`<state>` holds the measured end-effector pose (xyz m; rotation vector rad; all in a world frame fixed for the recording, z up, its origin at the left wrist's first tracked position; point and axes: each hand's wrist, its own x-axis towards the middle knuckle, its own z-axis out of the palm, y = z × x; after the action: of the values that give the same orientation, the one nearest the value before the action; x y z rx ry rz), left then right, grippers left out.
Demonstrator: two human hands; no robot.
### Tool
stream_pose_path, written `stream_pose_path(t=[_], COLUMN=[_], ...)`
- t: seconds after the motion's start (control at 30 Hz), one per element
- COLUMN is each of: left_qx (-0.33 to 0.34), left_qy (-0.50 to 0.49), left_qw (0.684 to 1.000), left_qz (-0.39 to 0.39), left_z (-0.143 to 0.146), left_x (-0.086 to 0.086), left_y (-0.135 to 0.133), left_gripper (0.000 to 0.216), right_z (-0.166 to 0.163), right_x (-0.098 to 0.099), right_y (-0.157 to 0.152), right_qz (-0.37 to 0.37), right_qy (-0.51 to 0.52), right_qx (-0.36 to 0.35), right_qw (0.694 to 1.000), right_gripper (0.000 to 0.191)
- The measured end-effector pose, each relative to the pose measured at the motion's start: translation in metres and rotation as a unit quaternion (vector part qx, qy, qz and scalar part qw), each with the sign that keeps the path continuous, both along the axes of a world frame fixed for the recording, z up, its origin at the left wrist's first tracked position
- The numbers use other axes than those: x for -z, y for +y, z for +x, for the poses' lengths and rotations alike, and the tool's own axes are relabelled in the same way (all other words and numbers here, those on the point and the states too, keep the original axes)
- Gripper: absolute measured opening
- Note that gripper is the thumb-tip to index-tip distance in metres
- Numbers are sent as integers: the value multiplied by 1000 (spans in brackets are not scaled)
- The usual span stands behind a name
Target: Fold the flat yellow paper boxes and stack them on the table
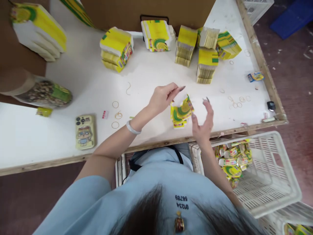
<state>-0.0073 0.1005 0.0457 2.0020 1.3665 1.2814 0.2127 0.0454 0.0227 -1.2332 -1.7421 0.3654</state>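
Observation:
A small bundle of yellow-green printed packets (pixel 182 112) stands on the white table (pixel 146 75) near its front edge. My left hand (pixel 162 98), with a pale bracelet on the wrist, rests against the bundle's upper left side, its fingertips pinched together just above it. Whether something thin is in the pinch I cannot tell. My right hand (pixel 202 122) hovers just right of the bundle, fingers spread and blurred, holding nothing.
Stacks of flat yellow packets (pixel 206 63) and larger bundles (pixel 117 49) line the table's back. Loose rubber bands (pixel 115 104) lie about. A phone (pixel 85 131) sits at front left. A white crate (pixel 266 173) with finished bundles stands at lower right.

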Motion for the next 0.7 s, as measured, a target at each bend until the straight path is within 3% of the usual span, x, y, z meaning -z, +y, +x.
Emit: stream_pose_path(t=[0.1,0.2,0.47,0.7], left_qx=[-1,-16,-37,38], left_qy=[-79,-127,-197,-255], left_qw=[997,992,979,963], left_qz=[-5,-14,-38,-74], left_z=[7,12,24,17], left_x=[-17,-23,-13,-6], left_y=[-25,-45,-65,-64], left_gripper=[50,48,49,45], right_z=[-38,-44,-26,-24], right_x=[4,3,-4,-6], right_y=[12,9,-9,-12], right_qz=[5,-2,1,-52], right_qy=[39,44,-14,-7], right_qx=[-32,-21,-61,-101], right_qw=[999,999,998,994], right_gripper=[48,33,44,35])
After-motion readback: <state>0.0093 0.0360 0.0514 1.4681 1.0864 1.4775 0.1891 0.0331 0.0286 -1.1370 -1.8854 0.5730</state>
